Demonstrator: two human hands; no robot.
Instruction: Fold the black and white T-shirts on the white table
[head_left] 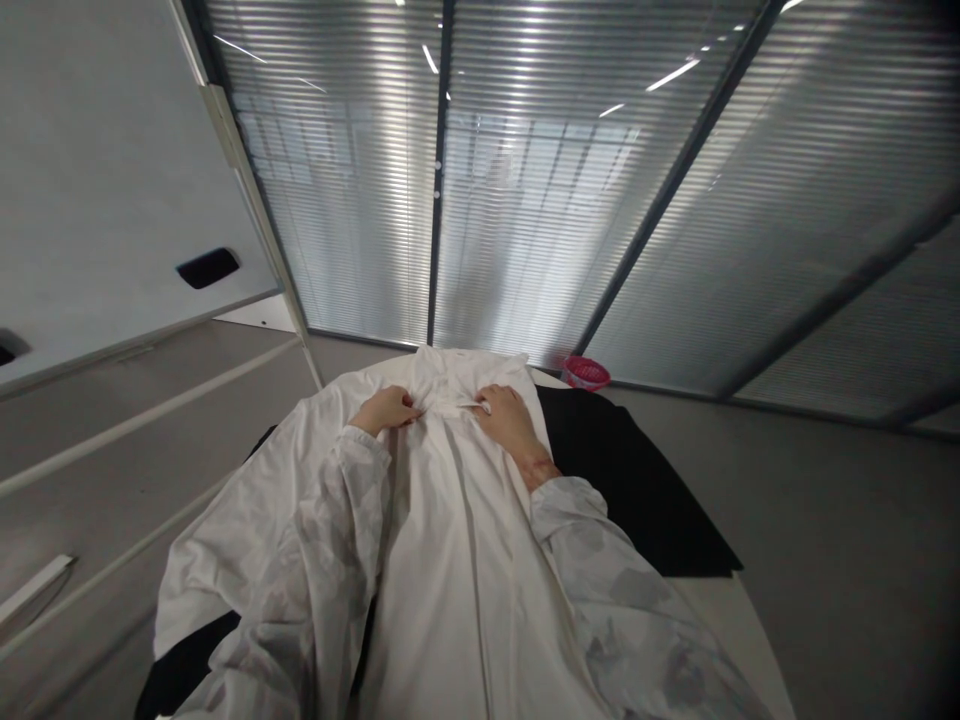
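A long white garment (442, 520) lies spread out before me, its folds running down towards me from a gathered part near the far end. What looks like a wide sleeve hangs out to the left; the exact kind of garment I cannot make out. My left hand (386, 409) pinches the gathered cloth between thumb and fingers. Across from it, my right hand (507, 420) is closed on the same gathers, with a thin strip of white fabric at its fingertips. Both my forearms are in pale patterned sleeves.
Under the garment is a black cloth (630, 470) on a pale table (739, 630) with a rounded edge. A pink-red basket (586, 374) stands beyond the far right edge, by the glass wall with blinds (525, 200). White rails (150, 412) and a white panel (112, 150) are at left.
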